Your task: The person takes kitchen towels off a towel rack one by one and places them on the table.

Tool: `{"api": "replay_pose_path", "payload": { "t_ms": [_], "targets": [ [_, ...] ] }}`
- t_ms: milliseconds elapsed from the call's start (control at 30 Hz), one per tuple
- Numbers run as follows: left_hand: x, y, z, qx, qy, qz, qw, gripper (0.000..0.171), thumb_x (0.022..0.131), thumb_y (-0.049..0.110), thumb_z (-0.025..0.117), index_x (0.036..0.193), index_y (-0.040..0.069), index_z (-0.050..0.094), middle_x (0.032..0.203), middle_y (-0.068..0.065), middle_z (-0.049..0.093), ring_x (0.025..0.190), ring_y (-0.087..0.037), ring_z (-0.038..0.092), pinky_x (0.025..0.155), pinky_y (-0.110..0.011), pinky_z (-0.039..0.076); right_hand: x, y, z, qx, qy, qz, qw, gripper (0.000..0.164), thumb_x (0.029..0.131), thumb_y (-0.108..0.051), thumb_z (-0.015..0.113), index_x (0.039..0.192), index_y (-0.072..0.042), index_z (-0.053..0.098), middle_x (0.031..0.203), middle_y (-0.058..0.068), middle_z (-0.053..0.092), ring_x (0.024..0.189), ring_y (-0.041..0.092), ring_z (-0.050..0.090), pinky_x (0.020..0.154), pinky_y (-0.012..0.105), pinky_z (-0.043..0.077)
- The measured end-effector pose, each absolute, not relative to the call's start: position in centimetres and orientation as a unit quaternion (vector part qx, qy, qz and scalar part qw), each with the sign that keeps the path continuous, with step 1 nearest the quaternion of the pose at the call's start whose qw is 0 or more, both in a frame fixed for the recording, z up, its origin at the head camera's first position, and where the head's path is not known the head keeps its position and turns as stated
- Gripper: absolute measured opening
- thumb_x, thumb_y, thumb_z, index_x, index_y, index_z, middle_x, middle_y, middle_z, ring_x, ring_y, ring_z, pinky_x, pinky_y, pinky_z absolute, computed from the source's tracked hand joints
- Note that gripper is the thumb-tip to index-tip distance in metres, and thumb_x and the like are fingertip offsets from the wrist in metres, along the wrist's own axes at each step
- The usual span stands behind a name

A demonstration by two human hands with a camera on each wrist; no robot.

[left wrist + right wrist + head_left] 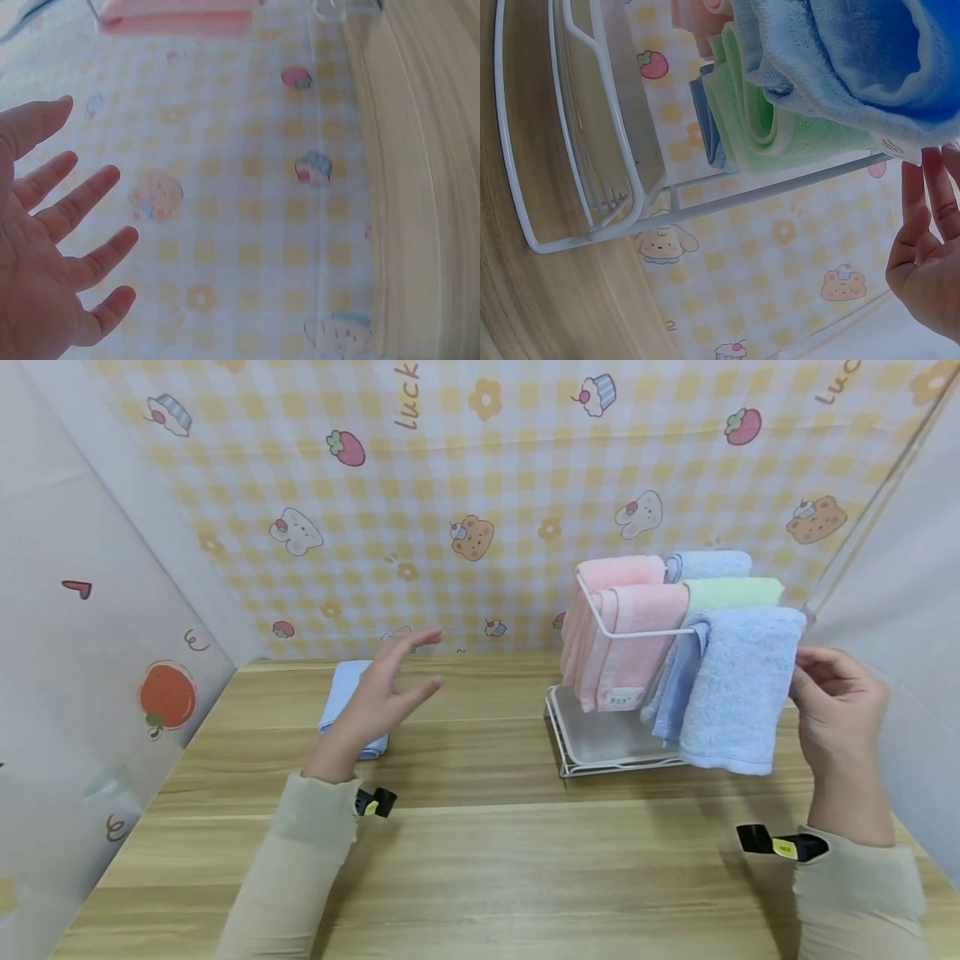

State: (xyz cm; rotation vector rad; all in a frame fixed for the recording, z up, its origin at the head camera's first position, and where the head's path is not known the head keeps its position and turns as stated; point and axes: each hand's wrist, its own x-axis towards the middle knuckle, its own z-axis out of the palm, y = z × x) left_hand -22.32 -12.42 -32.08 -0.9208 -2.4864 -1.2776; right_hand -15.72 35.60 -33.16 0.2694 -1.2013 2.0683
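A light blue towel (744,689) hangs over the front bar of a white wire rack (648,632), its near flap dropping to about the tray. My right hand (842,706) pinches this towel's right edge between thumb and fingers; in the right wrist view its fingers (934,187) meet the edge beside a small white label. Behind it on the rack hang a green towel (735,592), pink towels (641,647) and another blue towel (712,562). Over the table at left, my left hand (378,693) is held with fingers spread and nothing in it.
A folded light blue towel (343,689) lies on the wooden table (480,877), partly hidden behind my left hand. The rack's base holds a white tray (600,735). A yellow checked cloth (420,493) covers the wall behind, with white panels at both sides.
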Motion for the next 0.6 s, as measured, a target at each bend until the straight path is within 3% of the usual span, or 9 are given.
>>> {"api": "replay_pose_path", "payload": {
  "t_ms": [233,600],
  "targets": [
    [-21.5,-8.8,-32.0,-0.332,-0.816,-0.463,0.101,0.056,0.096,0.017,0.066,0.148,0.018,0.044,0.153,-0.002,0.045,0.139,-0.024,0.042,0.109,-0.053,0.040,-15.7,35.6,-33.1,0.102,-0.455,0.819,0.334,0.013,0.083,0.026,0.058,0.089,0.019,0.067,0.073,0.018,0.071,0.056,0.019,0.064,0.050,0.022,0.052],
    [-20.0,-3.3,-31.3,-0.394,-0.725,-0.557,0.094,0.054,0.095,0.005,0.064,0.145,0.011,0.044,0.132,-0.013,0.061,0.119,-0.026,0.061,0.089,-0.041,0.057,-15.7,35.8,-33.3,0.108,-0.456,0.824,0.319,0.017,0.083,0.028,0.056,0.090,0.018,0.068,0.074,0.016,0.072,0.056,0.018,0.064,0.049,0.021,0.051]
  ]
}}
